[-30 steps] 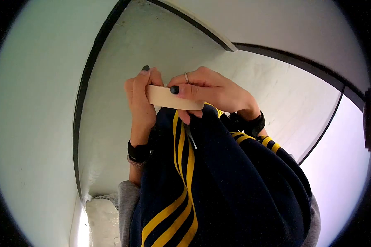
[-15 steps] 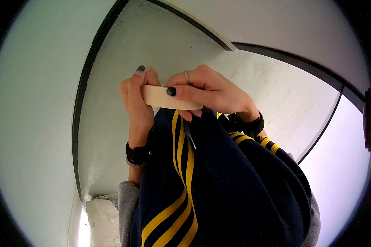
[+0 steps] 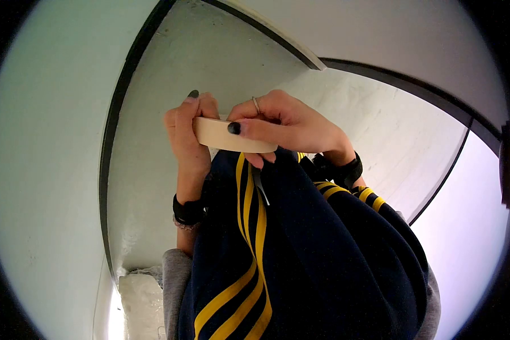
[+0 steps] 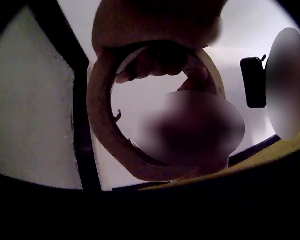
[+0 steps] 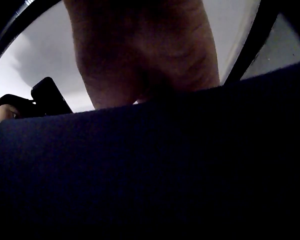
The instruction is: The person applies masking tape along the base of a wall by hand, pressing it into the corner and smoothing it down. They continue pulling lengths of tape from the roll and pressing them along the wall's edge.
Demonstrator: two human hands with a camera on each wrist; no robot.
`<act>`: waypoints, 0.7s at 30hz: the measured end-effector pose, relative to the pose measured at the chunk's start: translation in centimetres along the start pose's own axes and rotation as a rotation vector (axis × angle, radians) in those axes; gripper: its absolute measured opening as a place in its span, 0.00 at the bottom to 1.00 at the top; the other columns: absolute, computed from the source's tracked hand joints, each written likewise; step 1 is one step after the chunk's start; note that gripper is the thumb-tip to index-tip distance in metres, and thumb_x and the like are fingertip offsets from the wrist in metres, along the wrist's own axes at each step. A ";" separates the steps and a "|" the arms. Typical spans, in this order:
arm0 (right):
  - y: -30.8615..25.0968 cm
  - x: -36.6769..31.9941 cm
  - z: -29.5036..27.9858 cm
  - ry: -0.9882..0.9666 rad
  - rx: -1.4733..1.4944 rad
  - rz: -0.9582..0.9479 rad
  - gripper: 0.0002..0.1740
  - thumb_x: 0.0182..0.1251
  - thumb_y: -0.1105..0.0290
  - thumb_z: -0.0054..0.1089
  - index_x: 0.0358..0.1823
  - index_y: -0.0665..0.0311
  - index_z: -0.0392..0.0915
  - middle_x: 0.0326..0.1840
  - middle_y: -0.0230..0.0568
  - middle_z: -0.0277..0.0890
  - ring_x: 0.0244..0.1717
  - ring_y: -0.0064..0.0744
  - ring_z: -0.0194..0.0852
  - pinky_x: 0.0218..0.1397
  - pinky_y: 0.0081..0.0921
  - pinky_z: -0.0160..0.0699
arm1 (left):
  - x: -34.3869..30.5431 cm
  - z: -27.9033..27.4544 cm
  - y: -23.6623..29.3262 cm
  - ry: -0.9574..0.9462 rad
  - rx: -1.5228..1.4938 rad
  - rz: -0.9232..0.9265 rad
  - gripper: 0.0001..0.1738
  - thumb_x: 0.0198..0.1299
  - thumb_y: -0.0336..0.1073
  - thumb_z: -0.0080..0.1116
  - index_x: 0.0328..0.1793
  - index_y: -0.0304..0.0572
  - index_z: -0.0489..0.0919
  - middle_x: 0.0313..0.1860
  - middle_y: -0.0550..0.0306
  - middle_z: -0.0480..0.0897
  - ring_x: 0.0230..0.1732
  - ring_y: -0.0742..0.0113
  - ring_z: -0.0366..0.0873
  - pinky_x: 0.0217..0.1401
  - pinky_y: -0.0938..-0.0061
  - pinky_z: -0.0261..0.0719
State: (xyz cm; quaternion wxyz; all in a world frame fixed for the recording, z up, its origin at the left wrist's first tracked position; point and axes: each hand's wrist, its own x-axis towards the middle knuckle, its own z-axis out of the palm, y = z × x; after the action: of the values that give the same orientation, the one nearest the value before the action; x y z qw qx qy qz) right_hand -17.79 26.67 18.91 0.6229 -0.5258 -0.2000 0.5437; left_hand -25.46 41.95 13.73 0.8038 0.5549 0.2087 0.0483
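Cream tape roll [image 3: 215, 135]: held up between two hands just above the middle of the frame, its smooth outer face toward the head camera; the left wrist view shows it as a ring with a wide round opening and a small curled scrap [image 4: 118, 116] on its inner edge.
Left hand [image 3: 190, 139]: grips the roll's left end, fingers bent, the dark-nailed thumb pointing up.
Right hand [image 3: 300, 127]: grips the roll's right part, thumb laid across the outer face, two fingertips showing below; a thin metal ring [image 3: 256, 105] circles one finger.
Wrists: a black strap [image 3: 188, 211] circles the left, with a beaded bracelet [image 3: 185, 225] beside it; another dark band [image 3: 354, 171] is on the right.
Clothing: a navy garment [image 3: 328, 249] with yellow stripes fills the lower centre, a dark cord [image 3: 259, 182] with a pale tip lying on it; a grey sleeve [image 3: 177, 283] shows at lower left.
Surroundings: a whitish, crumpled bag-like item [image 3: 141, 303] sits at lower left, its contents unclear; dark trim [image 3: 110, 124] edges the pale surface [image 3: 147, 170] behind the hands.
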 end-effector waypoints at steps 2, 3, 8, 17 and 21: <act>0.0 0.0 0.0 -0.034 -0.063 0.017 0.24 0.74 0.59 0.32 0.42 0.74 0.74 0.20 0.36 0.76 0.14 0.18 0.67 0.20 0.11 0.66 | 0.0 -0.1 0.0 -0.038 -0.067 -0.042 0.24 0.62 0.39 0.40 0.12 0.37 0.61 0.13 0.62 0.62 0.18 0.75 0.54 0.23 0.75 0.50; 0.1 -0.1 -0.1 -0.031 -0.043 -0.014 0.24 0.74 0.57 0.35 0.37 0.71 0.75 0.21 0.35 0.76 0.17 0.19 0.68 0.22 0.13 0.67 | 0.0 -0.1 0.2 -0.026 -0.059 -0.052 0.24 0.62 0.40 0.39 0.12 0.38 0.61 0.13 0.63 0.61 0.18 0.75 0.54 0.23 0.75 0.50; -0.2 -0.4 0.2 0.063 0.220 0.104 0.23 0.73 0.57 0.37 0.35 0.68 0.75 0.24 0.36 0.78 0.25 0.22 0.76 0.32 0.17 0.74 | 0.2 -0.6 0.2 0.025 -0.026 -0.091 0.24 0.63 0.42 0.36 0.13 0.43 0.58 0.13 0.64 0.59 0.20 0.73 0.52 0.25 0.75 0.50; 1.3 -0.9 -1.0 0.032 -0.153 -0.310 0.23 0.56 0.67 0.65 0.52 0.70 0.74 0.40 0.43 0.81 0.42 0.32 0.80 0.50 0.24 0.74 | 0.6 2.0 3.1 0.307 0.107 0.024 0.20 0.65 0.41 0.39 0.24 0.39 0.73 0.35 0.55 0.74 0.36 0.67 0.69 0.48 0.76 0.65; 1.3 -1.1 -1.2 0.243 -0.324 -0.302 0.25 0.53 0.68 0.67 0.52 0.71 0.74 0.43 0.49 0.79 0.42 0.36 0.78 0.50 0.26 0.74 | -0.1 0.9 4.6 0.126 0.567 0.402 0.10 0.61 0.37 0.53 0.41 0.40 0.81 0.55 0.54 0.72 0.53 0.63 0.70 0.56 0.69 0.67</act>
State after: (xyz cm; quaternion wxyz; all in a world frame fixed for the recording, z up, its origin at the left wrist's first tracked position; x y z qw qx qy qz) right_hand -17.74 24.93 17.72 0.6239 -0.6444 -0.2846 0.3383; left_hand -24.54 42.87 18.20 0.5777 0.7820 0.1494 0.1799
